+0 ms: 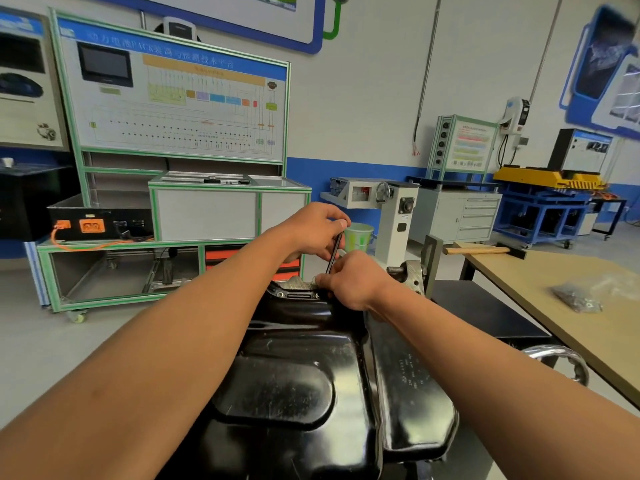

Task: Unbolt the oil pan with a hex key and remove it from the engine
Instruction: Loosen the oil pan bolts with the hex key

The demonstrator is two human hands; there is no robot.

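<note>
My left hand (313, 230) pinches the top of the thin dark metal hex key (335, 251), with my fingers and thumb curled round it. My right hand (353, 282) is curled round the low end of the key, down at the far edge of the big shiny black metal oil pan (294, 375). The key stands almost straight up. The pan lies right in front of me, under my arms. A light brown table (554, 282) is on my right.

Both bare forearms reached forward and converged. The left hand (313, 230) sat higher, fingers and thumb pinching the top of the hex key (335, 249). The right hand (351, 282), just below, curled its fingers round the lower end.
</note>
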